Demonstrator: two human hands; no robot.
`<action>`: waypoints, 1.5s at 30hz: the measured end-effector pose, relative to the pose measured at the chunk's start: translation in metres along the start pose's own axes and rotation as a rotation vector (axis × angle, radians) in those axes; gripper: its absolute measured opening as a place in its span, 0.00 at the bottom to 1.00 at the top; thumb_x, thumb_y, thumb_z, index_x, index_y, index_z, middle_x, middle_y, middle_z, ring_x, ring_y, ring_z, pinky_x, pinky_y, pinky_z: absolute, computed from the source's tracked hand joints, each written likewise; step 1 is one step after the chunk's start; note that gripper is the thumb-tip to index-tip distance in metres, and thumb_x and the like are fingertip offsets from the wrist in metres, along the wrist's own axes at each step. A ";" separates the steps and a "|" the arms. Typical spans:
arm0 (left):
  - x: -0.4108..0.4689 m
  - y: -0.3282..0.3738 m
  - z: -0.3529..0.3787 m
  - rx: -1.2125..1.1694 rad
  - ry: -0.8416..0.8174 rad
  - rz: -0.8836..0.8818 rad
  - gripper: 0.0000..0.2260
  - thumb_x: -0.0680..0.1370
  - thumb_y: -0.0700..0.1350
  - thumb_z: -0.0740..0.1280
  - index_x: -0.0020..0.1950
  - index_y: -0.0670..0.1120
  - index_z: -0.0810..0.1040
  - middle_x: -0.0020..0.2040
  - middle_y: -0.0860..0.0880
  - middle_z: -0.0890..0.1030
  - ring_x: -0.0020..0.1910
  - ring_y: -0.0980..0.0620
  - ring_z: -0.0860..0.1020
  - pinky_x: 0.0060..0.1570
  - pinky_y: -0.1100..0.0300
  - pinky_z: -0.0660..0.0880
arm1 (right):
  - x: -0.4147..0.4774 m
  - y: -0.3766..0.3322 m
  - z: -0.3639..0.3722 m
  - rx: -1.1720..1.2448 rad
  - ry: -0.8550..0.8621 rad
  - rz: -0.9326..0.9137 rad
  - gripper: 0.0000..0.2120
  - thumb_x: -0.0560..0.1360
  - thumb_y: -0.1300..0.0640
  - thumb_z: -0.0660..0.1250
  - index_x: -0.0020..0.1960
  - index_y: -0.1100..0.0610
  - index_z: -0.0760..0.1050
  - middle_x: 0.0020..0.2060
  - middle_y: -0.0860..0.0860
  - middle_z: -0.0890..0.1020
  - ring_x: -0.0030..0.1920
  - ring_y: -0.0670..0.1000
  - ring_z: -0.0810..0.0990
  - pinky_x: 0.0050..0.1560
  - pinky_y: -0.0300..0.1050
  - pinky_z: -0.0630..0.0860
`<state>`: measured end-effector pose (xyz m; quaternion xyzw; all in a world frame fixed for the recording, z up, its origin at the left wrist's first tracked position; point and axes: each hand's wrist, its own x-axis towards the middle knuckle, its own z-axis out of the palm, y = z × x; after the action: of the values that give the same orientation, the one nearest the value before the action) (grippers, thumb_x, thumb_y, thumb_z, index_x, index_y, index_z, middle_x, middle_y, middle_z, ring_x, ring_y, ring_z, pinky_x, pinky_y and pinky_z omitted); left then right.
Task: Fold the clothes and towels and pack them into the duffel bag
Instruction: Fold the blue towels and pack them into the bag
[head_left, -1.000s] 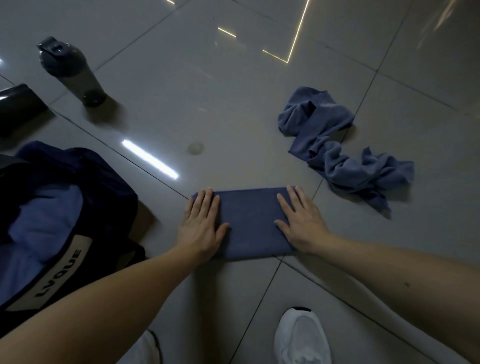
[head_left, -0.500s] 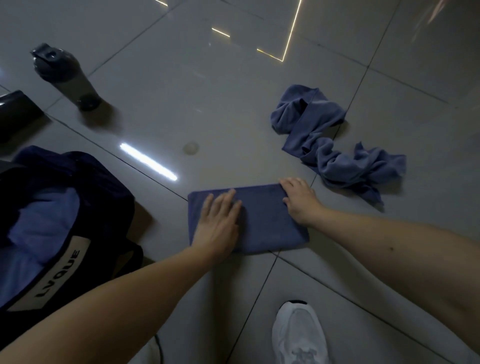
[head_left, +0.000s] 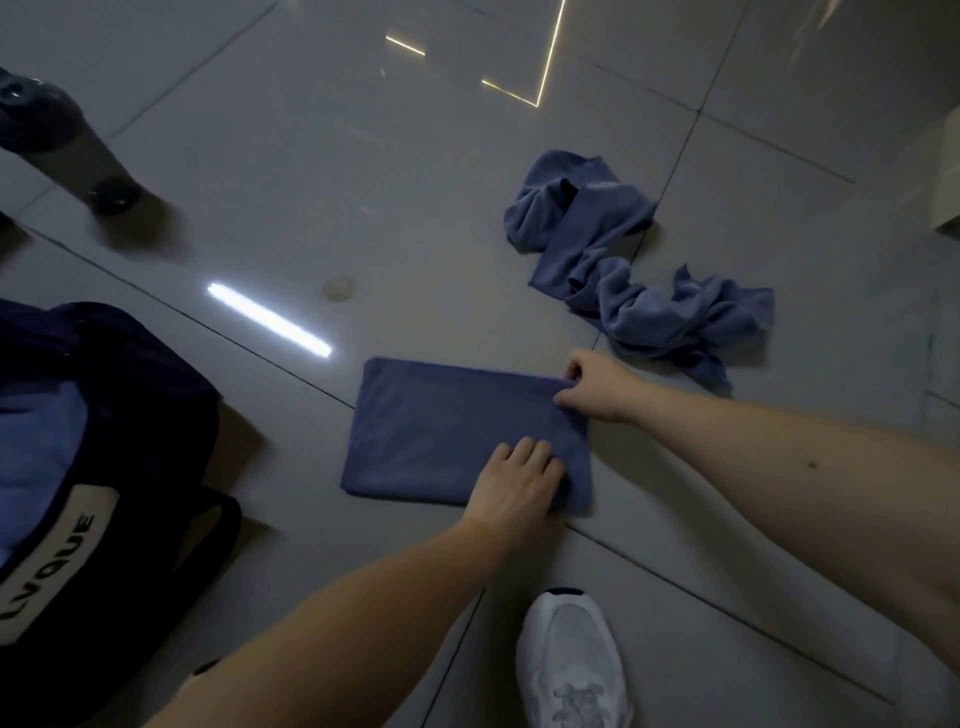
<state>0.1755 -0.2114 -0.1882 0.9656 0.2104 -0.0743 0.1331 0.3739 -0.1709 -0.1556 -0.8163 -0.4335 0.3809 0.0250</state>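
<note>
- The folded towel (head_left: 457, 431), a flat blue rectangle, lies on the grey tiled floor (head_left: 363, 182) in front of the person, between the duffel bag and the crumpled towel.
- The left grip (head_left: 511, 480) rests on the folded towel's near right corner, its fingers (head_left: 524, 452) close together and laid on top of the cloth, with nothing clasped.
- The right grip (head_left: 597, 384) is at the folded towel's far right corner. It pinches the edge there, thumb on the cloth and fingers curled round the corner.
- The crumpled towel (head_left: 639, 275), the same blue, lies bunched and twisted on the floor beyond the right grip, just beside it but apart from the folded towel.
- The duffel bag (head_left: 130, 415), dark navy, sits open at the left edge with pale blue cloth (head_left: 36, 457) inside. A light label (head_left: 57, 561) on its side reads "LVQUE".
- 1 dark bottle (head_left: 62, 150) stands at the far left, well apart from the towels.
- 1 white shoe (head_left: 571, 670) shows at the bottom, near the folded towel's right end.
</note>
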 end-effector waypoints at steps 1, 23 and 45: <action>-0.001 0.002 0.001 -0.004 0.022 -0.011 0.14 0.78 0.52 0.65 0.59 0.45 0.74 0.56 0.44 0.75 0.53 0.44 0.73 0.48 0.51 0.67 | -0.002 0.001 0.000 0.080 -0.006 0.038 0.10 0.69 0.58 0.73 0.45 0.56 0.72 0.39 0.53 0.78 0.41 0.55 0.77 0.38 0.46 0.73; -0.020 0.027 -0.005 -0.377 0.163 -0.428 0.18 0.74 0.55 0.52 0.50 0.48 0.77 0.49 0.49 0.78 0.50 0.45 0.75 0.47 0.51 0.71 | -0.014 -0.013 -0.011 0.628 -0.214 0.413 0.03 0.74 0.68 0.63 0.42 0.64 0.72 0.35 0.60 0.77 0.36 0.59 0.79 0.39 0.51 0.80; -0.091 -0.009 -0.028 -0.378 0.277 -0.095 0.25 0.77 0.43 0.58 0.74 0.55 0.68 0.66 0.50 0.75 0.50 0.49 0.80 0.33 0.61 0.73 | -0.065 -0.001 -0.035 0.241 -0.396 -0.034 0.19 0.78 0.68 0.54 0.61 0.61 0.80 0.39 0.63 0.85 0.37 0.62 0.86 0.38 0.50 0.82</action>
<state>0.0925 -0.2306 -0.1452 0.9136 0.2822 0.0932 0.2776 0.3740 -0.2073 -0.0916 -0.7093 -0.3950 0.5823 0.0430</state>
